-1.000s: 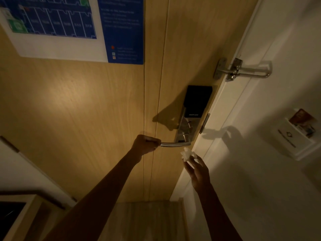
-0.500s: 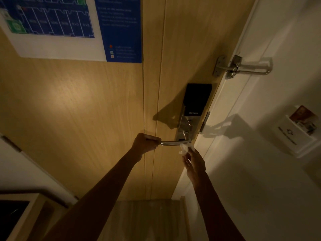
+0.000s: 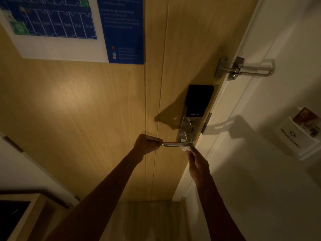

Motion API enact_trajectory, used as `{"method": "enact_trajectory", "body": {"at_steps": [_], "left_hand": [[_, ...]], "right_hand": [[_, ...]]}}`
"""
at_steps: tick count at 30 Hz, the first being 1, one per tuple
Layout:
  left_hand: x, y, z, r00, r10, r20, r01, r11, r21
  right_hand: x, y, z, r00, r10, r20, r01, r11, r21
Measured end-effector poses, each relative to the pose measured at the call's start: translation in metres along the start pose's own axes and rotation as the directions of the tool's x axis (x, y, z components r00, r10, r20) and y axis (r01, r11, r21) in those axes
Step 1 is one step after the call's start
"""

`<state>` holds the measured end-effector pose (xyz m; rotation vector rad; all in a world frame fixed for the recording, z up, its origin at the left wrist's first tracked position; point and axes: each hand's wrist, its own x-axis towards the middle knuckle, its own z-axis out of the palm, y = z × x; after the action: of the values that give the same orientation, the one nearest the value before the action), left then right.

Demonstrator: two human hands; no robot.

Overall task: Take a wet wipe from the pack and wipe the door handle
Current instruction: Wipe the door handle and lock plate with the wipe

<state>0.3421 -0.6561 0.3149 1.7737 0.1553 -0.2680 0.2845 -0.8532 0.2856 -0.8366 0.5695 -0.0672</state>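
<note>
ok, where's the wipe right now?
Head view, centre-right: the wet wipe is pinched in the right hand, pressed under the door handle near its pivot, below the smart lock.

Two bare forearms reach up from the bottom edge, no sleeves covering them. The left hand and right hand wear no gloves, rings or watch below the fingers.

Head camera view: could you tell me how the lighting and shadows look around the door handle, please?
Head view: dim, warm light; soft glare patch on the door; the smart lock throws a dark shadow leftward; the door handle glints; wide-angle distortion bends the frame edges.
</note>
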Motion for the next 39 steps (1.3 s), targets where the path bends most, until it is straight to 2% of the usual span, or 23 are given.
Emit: {"method": "enact_trajectory", "body": {"at_steps": [2, 3, 5, 7, 8, 10, 14, 21, 28, 32, 39], "left_hand": [[0.0, -0.001, 0.0, 1.0, 0.004, 0.002, -0.004, 1.0, -0.004], [-0.001, -0.001, 0.0, 1.0, 0.006, 0.002, -0.006, 1.0, -0.005], [-0.002, -0.001, -0.002, 0.999, 0.03, 0.016, -0.03, 1.0, 0.004], [-0.001, 0.0, -0.003, 0.997, 0.061, 0.041, -0.062, 0.998, 0.02], [-0.001, 0.0, -0.004, 0.997, 0.064, 0.045, -0.065, 0.997, 0.037], [0.0, 0.003, -0.006, 0.998, 0.056, 0.032, -0.059, 0.994, 0.089], [0.006, 0.008, -0.005, 0.997, 0.072, 0.035, -0.079, 0.97, 0.232], [0.008, 0.013, -0.007, 0.994, 0.097, 0.056, -0.11, 0.947, 0.302], [0.008, 0.011, -0.011, 0.973, 0.186, 0.137, -0.225, 0.893, 0.39], [0.006, 0.013, -0.011, 0.962, 0.214, 0.17, -0.268, 0.861, 0.432], [0.01, 0.008, -0.014, 0.965, 0.192, 0.18, -0.246, 0.9, 0.361]], "right_hand": [[0.006, 0.003, -0.003, 0.999, -0.002, 0.036, 0.002, 1.0, -0.013], [0.004, 0.005, -0.001, 0.998, 0.051, 0.023, -0.052, 0.997, 0.065], [0.008, 0.008, 0.002, 1.0, 0.003, 0.025, -0.002, 0.999, -0.053], [0.011, 0.015, 0.009, 0.996, 0.082, 0.041, -0.082, 0.997, -0.002], [0.011, 0.02, 0.012, 0.992, 0.102, 0.075, -0.097, 0.993, -0.068], [0.011, 0.03, 0.016, 0.993, 0.075, 0.09, -0.064, 0.99, -0.124], [0.009, 0.033, 0.015, 0.992, 0.039, 0.122, -0.026, 0.994, -0.109], [0.003, 0.05, 0.028, 0.987, -0.012, 0.16, 0.044, 0.98, -0.195], [0.008, 0.037, 0.03, 0.976, 0.117, 0.182, -0.085, 0.981, -0.175], [0.011, 0.033, 0.029, 0.96, 0.211, 0.182, -0.198, 0.976, -0.089], [0.007, 0.032, 0.02, 0.915, 0.309, 0.261, -0.342, 0.935, 0.09]]}}
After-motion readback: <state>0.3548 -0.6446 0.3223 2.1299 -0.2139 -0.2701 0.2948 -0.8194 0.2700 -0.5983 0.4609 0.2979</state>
